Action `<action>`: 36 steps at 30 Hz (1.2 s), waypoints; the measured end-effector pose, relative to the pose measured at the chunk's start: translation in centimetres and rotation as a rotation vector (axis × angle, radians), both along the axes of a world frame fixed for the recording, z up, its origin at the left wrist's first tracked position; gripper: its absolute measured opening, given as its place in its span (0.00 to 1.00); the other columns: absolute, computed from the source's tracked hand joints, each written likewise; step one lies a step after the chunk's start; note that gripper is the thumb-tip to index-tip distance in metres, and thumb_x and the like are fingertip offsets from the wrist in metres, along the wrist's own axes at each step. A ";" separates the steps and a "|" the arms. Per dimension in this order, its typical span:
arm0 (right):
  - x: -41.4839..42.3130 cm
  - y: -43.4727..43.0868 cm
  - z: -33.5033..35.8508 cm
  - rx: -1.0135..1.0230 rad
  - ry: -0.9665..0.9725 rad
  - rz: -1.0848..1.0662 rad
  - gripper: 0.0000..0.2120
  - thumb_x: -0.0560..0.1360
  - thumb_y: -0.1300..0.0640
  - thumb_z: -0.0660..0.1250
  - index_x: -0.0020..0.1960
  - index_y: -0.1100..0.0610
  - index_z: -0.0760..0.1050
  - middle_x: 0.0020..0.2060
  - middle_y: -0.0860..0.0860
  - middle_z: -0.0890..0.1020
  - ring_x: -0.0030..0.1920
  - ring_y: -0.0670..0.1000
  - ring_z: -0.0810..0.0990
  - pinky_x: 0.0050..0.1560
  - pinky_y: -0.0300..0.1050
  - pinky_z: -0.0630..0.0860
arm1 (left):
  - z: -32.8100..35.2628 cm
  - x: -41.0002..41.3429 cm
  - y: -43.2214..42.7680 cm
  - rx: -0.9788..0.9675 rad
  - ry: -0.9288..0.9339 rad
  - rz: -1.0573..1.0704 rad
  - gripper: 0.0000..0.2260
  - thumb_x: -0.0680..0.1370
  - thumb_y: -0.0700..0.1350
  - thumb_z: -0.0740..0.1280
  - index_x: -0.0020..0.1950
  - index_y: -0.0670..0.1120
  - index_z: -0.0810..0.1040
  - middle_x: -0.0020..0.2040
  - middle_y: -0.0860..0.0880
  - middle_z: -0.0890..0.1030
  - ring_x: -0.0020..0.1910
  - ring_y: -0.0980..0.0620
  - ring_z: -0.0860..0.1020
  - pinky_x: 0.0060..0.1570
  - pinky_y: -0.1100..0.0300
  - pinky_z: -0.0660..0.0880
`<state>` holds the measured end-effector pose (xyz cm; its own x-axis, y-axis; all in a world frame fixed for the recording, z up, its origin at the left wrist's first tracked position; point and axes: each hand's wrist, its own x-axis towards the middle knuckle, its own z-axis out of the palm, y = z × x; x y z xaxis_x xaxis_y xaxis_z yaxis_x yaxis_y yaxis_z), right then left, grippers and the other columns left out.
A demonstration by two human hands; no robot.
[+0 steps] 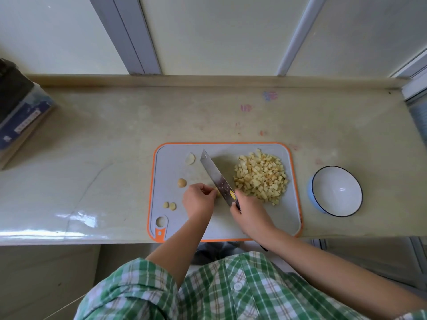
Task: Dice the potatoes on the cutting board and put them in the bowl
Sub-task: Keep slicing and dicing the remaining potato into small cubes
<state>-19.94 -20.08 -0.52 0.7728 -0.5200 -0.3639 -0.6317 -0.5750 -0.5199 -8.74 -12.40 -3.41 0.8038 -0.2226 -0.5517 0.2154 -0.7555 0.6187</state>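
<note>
While the knife (217,176) is down, step: dicing, late stage by my reading; one small potato piece (216,192) left under the blade, nothing in the bowl yet.
Left hand (199,199): fingers (209,190) curled, tips pinching the potato piece down on the cutting board (265,227).
Right hand (249,215): fingers (233,210) clamped round the knife handle, thumb up by the heel of the blade.
Blade: runs away from the right fingers, up and left; its edge sits just beside the left fingertips.
Diced pile (261,176): heaped on the board, just beyond and right of the right fingers.
Bowl (323,181): on the desk (104,146), well right of the right fingers, off the board; looks empty.
Offcuts (181,182): a few small ends, left of the left fingers.
Next move, judged: short careful chops through the last piece with fingertips tucked back, then gather the pile and carry it right to the bowl.
</note>
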 end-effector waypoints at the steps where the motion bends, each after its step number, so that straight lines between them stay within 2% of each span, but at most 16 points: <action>1: 0.1 0.0 0.1 -0.008 0.005 0.006 0.07 0.77 0.62 0.58 0.41 0.57 0.63 0.26 0.50 0.66 0.28 0.54 0.68 0.28 0.47 0.59 | 0.0 0.0 0.0 0.001 0.005 0.000 0.04 0.72 0.43 0.73 0.37 0.48 0.81 0.34 0.51 0.82 0.38 0.50 0.81 0.40 0.58 0.76; 4: 0.3 0.3 0.1 -0.030 0.030 0.019 0.06 0.78 0.62 0.57 0.44 0.55 0.63 0.27 0.48 0.66 0.29 0.53 0.68 0.28 0.46 0.58 | -0.1 0.2 -0.2 0.007 0.017 0.005 0.04 0.71 0.43 0.74 0.36 0.47 0.81 0.34 0.51 0.82 0.37 0.50 0.81 0.40 0.57 0.77; 8: 0.7 0.8 -0.3 -0.046 0.047 0.045 0.02 0.79 0.61 0.56 0.49 0.55 0.64 0.29 0.49 0.68 0.30 0.51 0.69 0.26 0.41 0.57 | -0.2 0.3 -0.2 -0.001 0.031 0.011 0.06 0.70 0.42 0.74 0.34 0.48 0.80 0.33 0.51 0.82 0.36 0.50 0.81 0.40 0.57 0.78; 12: 0.9 1.3 -1.3 -0.033 0.002 0.016 0.03 0.79 0.61 0.56 0.52 0.58 0.66 0.30 0.51 0.70 0.31 0.54 0.71 0.26 0.45 0.58 | -0.1 0.3 -0.2 -0.013 0.043 0.013 0.09 0.70 0.42 0.75 0.32 0.48 0.79 0.31 0.51 0.81 0.35 0.50 0.81 0.39 0.57 0.78; 16: 0.6 1.3 -1.7 0.016 -0.050 -0.028 0.04 0.80 0.61 0.57 0.53 0.58 0.68 0.28 0.49 0.69 0.27 0.48 0.69 0.25 0.40 0.57 | 0.0 0.4 -0.1 -0.002 0.035 0.008 0.07 0.70 0.44 0.75 0.33 0.48 0.81 0.31 0.52 0.81 0.35 0.51 0.81 0.38 0.58 0.77; 20: 0.2 0.5 -1.4 0.047 -0.069 -0.035 0.03 0.80 0.61 0.56 0.49 0.57 0.68 0.26 0.49 0.69 0.24 0.45 0.66 0.25 0.39 0.57 | 0.0 0.3 0.2 -0.005 0.018 0.002 0.05 0.71 0.45 0.74 0.35 0.49 0.82 0.33 0.52 0.83 0.36 0.52 0.81 0.38 0.60 0.77; 24: -0.1 0.4 -0.6 0.046 -0.059 0.004 0.03 0.79 0.62 0.57 0.46 0.58 0.67 0.26 0.49 0.68 0.25 0.46 0.66 0.25 0.41 0.57 | -0.2 0.2 0.4 -0.023 0.028 0.020 0.04 0.71 0.44 0.73 0.37 0.50 0.83 0.34 0.52 0.83 0.37 0.51 0.82 0.43 0.55 0.80; 27: 0.0 0.6 -0.5 0.033 -0.029 0.037 0.05 0.78 0.62 0.57 0.45 0.57 0.64 0.27 0.49 0.67 0.27 0.46 0.65 0.27 0.44 0.57 | -0.1 0.2 0.3 -0.009 0.022 0.028 0.03 0.72 0.43 0.72 0.39 0.49 0.84 0.35 0.51 0.84 0.39 0.51 0.82 0.44 0.56 0.79; 30: 0.0 0.8 -0.6 0.009 -0.003 0.048 0.04 0.79 0.62 0.57 0.47 0.55 0.63 0.28 0.49 0.67 0.28 0.46 0.66 0.27 0.42 0.57 | -0.2 0.2 0.1 0.001 0.019 0.033 0.03 0.72 0.43 0.71 0.39 0.48 0.84 0.35 0.50 0.84 0.39 0.50 0.82 0.42 0.57 0.79; 33: -0.1 1.1 -0.7 0.024 -0.006 0.041 0.04 0.79 0.61 0.56 0.53 0.57 0.67 0.29 0.49 0.68 0.28 0.47 0.67 0.26 0.41 0.58 | -0.4 0.2 0.0 0.005 0.022 0.036 0.03 0.72 0.42 0.72 0.38 0.47 0.84 0.35 0.50 0.83 0.38 0.50 0.82 0.43 0.56 0.79; 36: 0.1 1.3 -1.1 0.055 -0.003 0.030 0.03 0.80 0.61 0.56 0.53 0.57 0.66 0.29 0.48 0.68 0.29 0.48 0.67 0.27 0.42 0.59 | -0.6 0.5 0.0 0.008 0.031 0.027 0.04 0.71 0.41 0.72 0.38 0.47 0.84 0.36 0.50 0.84 0.38 0.50 0.82 0.43 0.56 0.79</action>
